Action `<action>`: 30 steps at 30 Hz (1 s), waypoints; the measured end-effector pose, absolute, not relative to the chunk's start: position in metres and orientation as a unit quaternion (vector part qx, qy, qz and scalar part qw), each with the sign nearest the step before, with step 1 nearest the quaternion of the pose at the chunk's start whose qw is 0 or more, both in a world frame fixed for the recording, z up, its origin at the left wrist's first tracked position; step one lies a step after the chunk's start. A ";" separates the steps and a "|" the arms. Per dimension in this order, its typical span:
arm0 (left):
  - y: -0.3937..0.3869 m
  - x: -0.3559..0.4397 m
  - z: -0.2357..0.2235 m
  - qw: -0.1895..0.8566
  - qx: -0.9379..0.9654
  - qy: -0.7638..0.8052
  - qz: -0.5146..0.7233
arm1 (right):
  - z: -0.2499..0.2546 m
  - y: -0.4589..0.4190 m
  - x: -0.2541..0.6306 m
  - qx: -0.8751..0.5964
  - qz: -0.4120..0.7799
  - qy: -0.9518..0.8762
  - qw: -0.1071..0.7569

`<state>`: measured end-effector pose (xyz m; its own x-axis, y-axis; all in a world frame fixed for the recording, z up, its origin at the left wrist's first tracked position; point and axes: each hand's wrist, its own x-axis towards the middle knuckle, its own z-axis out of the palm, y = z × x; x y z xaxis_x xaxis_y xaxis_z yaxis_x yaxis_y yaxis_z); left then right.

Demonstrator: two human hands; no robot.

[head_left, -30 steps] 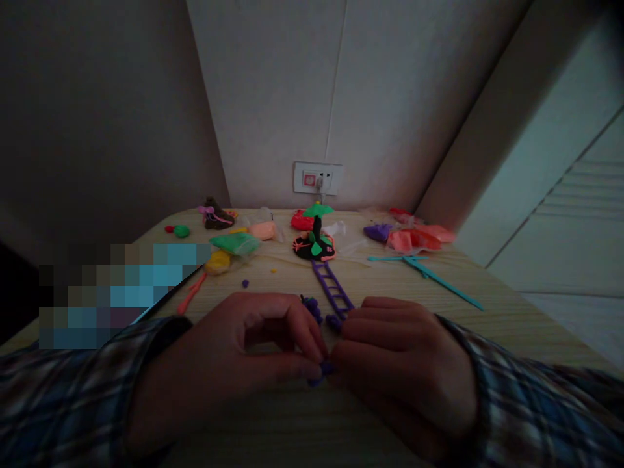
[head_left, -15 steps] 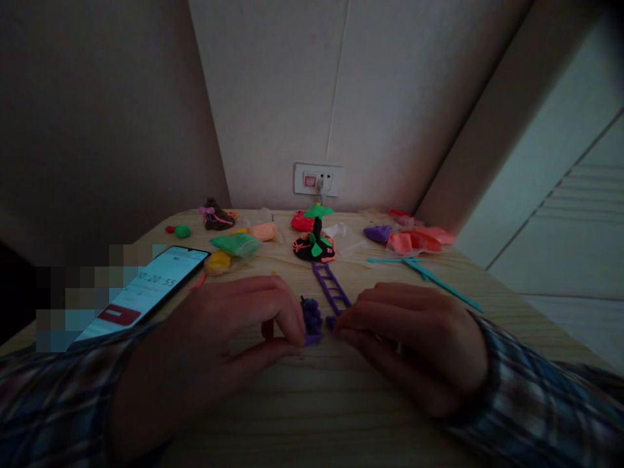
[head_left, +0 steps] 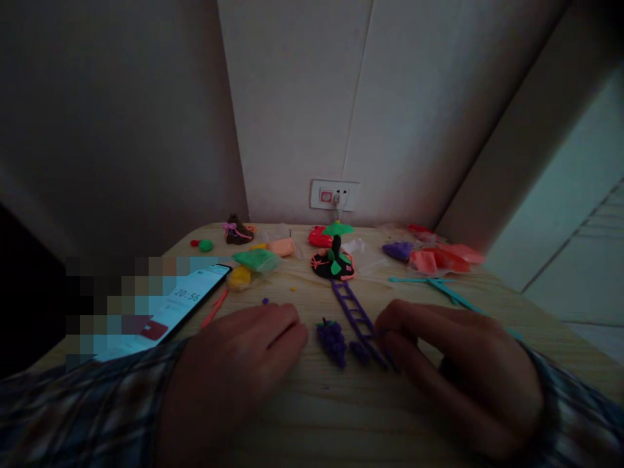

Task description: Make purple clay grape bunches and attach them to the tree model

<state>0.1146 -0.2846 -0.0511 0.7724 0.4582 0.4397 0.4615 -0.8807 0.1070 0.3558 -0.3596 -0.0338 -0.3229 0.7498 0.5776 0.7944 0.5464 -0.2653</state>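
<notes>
In the head view my left hand rests palm down on the table, left of a purple clay grape bunch. Its fingers are curled together, and their undersides and the thumb are hidden. My right hand is closed at the fingertips on a thin purple clay strip, beside the lower end of a purple clay ladder. A small purple clay lump lies between the grapes and the ladder. The ladder's top meets a black clay base with green leaves and a green canopy.
A lit phone lies at the left. Bagged green clay, yellow clay, purple clay and red clay sit farther back. A brown clay shoe stands back left. Teal tools lie at the right.
My left hand has drawn away from the grapes and rests flatter on the table. My right hand has shifted towards the ladder's lower end. The view has tilted, so things appear lower and farther right.
</notes>
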 end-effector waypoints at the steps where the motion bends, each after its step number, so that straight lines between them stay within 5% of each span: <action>1: -0.284 0.114 -0.052 0.003 -0.942 -0.246 -0.227 | -0.034 -0.359 0.355 -0.475 -0.030 -0.813 0.336; 17: -0.283 0.118 -0.071 0.220 -0.899 -0.251 -0.282 | -0.044 -0.354 0.353 -0.469 0.032 -0.814 0.341; 24: -0.290 0.118 -0.055 0.187 -0.902 -0.197 -0.335 | -0.042 -0.353 0.357 -0.463 0.014 -0.829 0.313; 30: -0.297 0.118 -0.036 0.141 -0.931 -0.206 -0.265 | -0.039 -0.354 0.357 -0.481 0.029 -0.817 0.317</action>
<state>0.1180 -0.2968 -0.0363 0.7745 0.3084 0.5523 0.4581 -0.8755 -0.1536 0.3574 -0.3542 -0.0395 -0.3362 0.8037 0.4909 0.7672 0.5361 -0.3522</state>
